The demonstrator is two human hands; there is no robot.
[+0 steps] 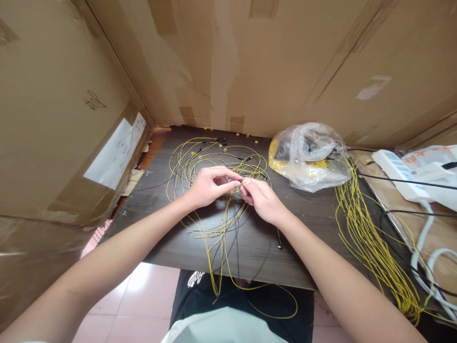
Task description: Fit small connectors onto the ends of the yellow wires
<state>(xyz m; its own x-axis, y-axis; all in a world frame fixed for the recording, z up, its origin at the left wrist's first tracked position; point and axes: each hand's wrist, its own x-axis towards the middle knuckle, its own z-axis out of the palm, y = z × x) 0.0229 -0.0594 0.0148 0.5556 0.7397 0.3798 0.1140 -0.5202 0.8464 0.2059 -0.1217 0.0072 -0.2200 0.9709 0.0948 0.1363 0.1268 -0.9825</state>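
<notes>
My left hand (213,186) and my right hand (262,199) meet over the middle of a dark table (157,228). Thumb and fingers of each are pinched together at a tiny dark and yellowish piece, mostly hidden by the fingertips. Thin yellow cables (211,271) lie looped beneath and around both hands, some hanging over the front edge. Several cable ends carry small black connectors, one of them a black connector (280,245) below my right wrist. Small yellow bits (193,153) are scattered beyond the hands.
A clear plastic bag (314,174) with dark and yellow contents sits at the back right. Beside it hangs a long bundle of yellow cables (371,247). Farther right are a white power strip (400,174) and white cords (428,224). Cardboard walls (214,62) enclose the back and left.
</notes>
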